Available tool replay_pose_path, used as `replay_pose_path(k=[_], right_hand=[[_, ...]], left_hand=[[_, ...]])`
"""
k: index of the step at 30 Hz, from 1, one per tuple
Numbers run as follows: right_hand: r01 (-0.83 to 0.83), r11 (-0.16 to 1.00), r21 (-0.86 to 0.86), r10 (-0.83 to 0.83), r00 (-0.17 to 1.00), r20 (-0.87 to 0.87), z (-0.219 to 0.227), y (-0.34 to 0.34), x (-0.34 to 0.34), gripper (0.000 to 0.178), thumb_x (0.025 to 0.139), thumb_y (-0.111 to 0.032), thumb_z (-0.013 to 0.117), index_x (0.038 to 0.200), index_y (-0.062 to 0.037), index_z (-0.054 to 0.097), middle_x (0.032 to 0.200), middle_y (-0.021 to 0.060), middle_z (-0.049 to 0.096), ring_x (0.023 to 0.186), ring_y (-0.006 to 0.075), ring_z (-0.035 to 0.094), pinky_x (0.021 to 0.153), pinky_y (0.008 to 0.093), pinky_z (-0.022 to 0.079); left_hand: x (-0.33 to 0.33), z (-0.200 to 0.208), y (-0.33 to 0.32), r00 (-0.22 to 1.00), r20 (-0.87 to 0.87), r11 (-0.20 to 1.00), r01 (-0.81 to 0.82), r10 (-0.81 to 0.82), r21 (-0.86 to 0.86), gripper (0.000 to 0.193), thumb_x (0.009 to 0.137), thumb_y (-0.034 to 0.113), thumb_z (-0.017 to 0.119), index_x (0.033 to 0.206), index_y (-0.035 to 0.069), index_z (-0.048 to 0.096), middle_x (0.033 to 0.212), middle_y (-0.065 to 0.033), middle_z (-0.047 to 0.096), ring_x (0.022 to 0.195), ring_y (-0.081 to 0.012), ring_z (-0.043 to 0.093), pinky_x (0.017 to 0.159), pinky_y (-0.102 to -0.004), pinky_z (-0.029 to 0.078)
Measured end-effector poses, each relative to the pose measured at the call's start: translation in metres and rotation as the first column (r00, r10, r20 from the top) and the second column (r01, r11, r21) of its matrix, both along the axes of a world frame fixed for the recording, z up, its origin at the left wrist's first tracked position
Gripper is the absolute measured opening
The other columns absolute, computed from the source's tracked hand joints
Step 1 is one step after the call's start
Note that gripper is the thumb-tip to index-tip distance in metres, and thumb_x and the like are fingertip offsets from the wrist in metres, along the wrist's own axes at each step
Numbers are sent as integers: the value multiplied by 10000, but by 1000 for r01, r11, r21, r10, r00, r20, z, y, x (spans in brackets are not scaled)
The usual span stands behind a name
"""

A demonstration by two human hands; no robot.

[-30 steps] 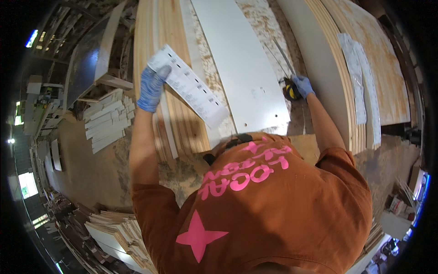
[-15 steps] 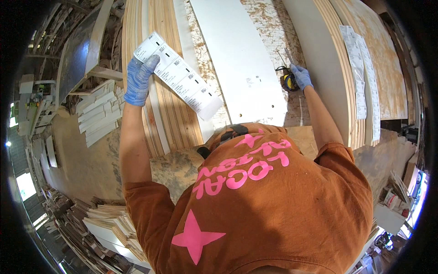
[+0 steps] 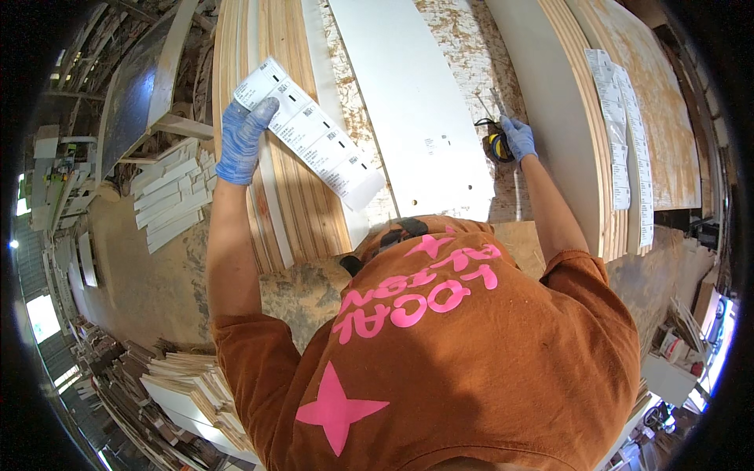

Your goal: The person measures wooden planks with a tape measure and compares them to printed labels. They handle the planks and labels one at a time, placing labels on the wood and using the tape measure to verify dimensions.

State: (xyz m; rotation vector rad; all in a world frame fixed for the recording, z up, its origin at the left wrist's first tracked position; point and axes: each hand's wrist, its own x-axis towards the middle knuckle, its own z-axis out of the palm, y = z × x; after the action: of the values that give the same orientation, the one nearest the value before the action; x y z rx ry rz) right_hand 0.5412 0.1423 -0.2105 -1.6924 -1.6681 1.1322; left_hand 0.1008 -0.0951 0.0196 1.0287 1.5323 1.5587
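Diagonally, a long white sheet of labels [image 3: 310,133] slants from upper left to lower right, over a stack of wooden boards [image 3: 294,184] left of centre. At its upper end, the left hand [image 3: 242,141], in a blue glove, clamps it with the thumb on top. The right hand [image 3: 517,140], also gloved in blue, is just beside a black-and-yellow tape measure [image 3: 497,147], near a thin grey strip [image 3: 496,100]; whether its fingers are closed on either cannot be told. Between the hands, a white panel [image 3: 412,102] with two small holes at its near end lies on a mottled, brown-stained surface [image 3: 471,47]. Farther right, two printed label strips [image 3: 609,118] lie beside pale stacked boards [image 3: 542,94]. White offcuts [image 3: 169,196] are piled at left. Below, a brown shirt [image 3: 471,353] with pink lettering and a four-pointed star covers the person's back.
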Motion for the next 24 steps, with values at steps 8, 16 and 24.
replay_pose_path(k=[8,16,24], right_hand=[[-199,979,-52,141,832,-537,132,-57,-94,378,878,-391,603,905,-17,655,764,27,617,637,96,549,593,232,472],[-672,739,49,569,584,-579,213,-127,-207,408,892,-397,575,848,-3,672,731,34,631,675,99,552,634,257,474],[-722,691,17,584,545,-602,201,-152,-235,393,912,-362,509,813,-7,645,727,54,616,679,123,550,673,272,464]], left_hand=[[0,-14,-3,997,6,997,79,-79,-24,446,794,273,706,1131,7,584,1021,-86,640,937,-165,595,849,-296,474],[10,-1,5,976,-104,974,174,-189,-143,500,758,270,745,1129,-13,564,995,-112,642,929,-205,616,816,-325,525],[16,7,3,945,-221,962,206,-243,-178,379,809,304,705,989,-22,638,852,-69,658,789,-113,574,699,-272,485]])
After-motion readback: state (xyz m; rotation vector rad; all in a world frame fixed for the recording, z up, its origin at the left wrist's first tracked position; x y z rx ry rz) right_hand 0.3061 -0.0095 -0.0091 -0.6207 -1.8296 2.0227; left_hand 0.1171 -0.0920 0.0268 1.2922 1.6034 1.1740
